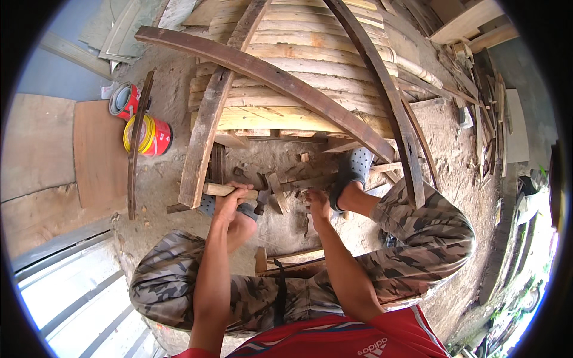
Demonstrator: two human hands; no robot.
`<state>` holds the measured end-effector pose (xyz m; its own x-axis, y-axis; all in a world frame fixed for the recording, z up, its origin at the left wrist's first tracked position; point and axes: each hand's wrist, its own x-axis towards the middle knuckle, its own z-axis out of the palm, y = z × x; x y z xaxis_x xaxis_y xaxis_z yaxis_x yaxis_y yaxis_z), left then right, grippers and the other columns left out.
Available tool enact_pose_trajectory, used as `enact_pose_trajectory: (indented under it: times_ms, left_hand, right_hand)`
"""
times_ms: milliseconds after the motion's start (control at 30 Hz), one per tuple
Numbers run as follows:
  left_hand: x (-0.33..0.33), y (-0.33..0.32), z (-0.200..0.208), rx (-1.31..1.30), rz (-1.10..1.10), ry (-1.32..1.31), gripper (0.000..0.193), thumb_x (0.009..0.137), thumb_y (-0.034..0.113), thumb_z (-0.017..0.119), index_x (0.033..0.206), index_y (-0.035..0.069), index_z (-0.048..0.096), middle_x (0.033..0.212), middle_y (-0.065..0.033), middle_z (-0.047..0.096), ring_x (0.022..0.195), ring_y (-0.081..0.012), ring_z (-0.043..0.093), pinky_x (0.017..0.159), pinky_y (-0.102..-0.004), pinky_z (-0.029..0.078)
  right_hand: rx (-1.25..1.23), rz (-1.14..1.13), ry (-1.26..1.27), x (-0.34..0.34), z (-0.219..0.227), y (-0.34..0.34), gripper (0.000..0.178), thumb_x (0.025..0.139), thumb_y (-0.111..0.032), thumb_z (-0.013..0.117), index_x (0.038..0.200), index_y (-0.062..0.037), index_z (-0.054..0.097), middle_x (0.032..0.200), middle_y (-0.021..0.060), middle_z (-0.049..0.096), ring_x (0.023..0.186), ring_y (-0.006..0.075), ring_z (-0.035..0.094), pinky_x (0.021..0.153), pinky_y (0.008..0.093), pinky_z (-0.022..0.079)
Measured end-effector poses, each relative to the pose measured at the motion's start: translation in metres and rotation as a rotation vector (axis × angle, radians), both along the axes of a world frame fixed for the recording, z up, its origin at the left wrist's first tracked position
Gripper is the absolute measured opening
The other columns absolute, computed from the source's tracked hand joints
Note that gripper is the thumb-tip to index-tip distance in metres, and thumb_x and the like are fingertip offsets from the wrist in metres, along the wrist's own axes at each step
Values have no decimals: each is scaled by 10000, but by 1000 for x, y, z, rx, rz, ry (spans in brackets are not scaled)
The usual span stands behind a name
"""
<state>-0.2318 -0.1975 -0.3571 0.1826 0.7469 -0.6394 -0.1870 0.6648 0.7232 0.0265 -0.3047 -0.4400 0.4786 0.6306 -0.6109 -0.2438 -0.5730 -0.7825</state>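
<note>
My left hand (231, 201) is wrapped round the pale wooden handle of a hammer (219, 190), whose dark metal head lies just right of the fingers. My right hand (319, 204) is closed near my right foot, above the ground; what its fingers hold, if anything, is too small to make out. Between the hands a short wood offcut (278, 192) stands at a slant on the dirt. A flat wooden strip (309, 182) lies just beyond, reaching toward my right clog (356, 173).
A slatted wooden platform (298, 71) stands ahead, with long dark beams (262, 70) leaning across it toward my knees. Two red paint buckets (161, 137) and an upright plank (136, 155) are at the left. Scrap timber (486, 113) lines the right wall. A short wooden piece (298, 258) lies between my legs.
</note>
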Motion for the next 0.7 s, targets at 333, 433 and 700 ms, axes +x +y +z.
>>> enact_pose_trajectory:
  times_ms: [333, 433, 700]
  left_hand:
    - [9, -34, 4, -143, 98, -322, 111, 800, -68, 559, 803, 43, 567, 897, -85, 607, 1070, -321, 636, 947, -450, 534]
    - [13, -44, 15, -126, 89, -312, 77, 814, -34, 576, 818, 43, 579, 936, -94, 625, 1068, -304, 646, 927, -429, 544]
    - [45, -57, 37, -131, -120, -178, 56, 826, 86, 603, 870, 55, 621, 967, -106, 678, 991, -259, 670, 887, -402, 529]
  right_hand:
    - [128, -35, 829, -24, 44, 14, 328, 997, -380, 537, 1022, -64, 622, 896, 64, 634, 861, 228, 630, 761, 406, 507]
    - [137, 50, 681, -20, 51, 10, 304, 986, -347, 565, 1027, -54, 632, 913, 65, 644, 815, 221, 628, 719, 404, 509]
    - [141, 92, 574, -11, 68, -6, 260, 917, -286, 645, 1055, -67, 673, 858, 31, 621, 743, 169, 603, 644, 331, 475]
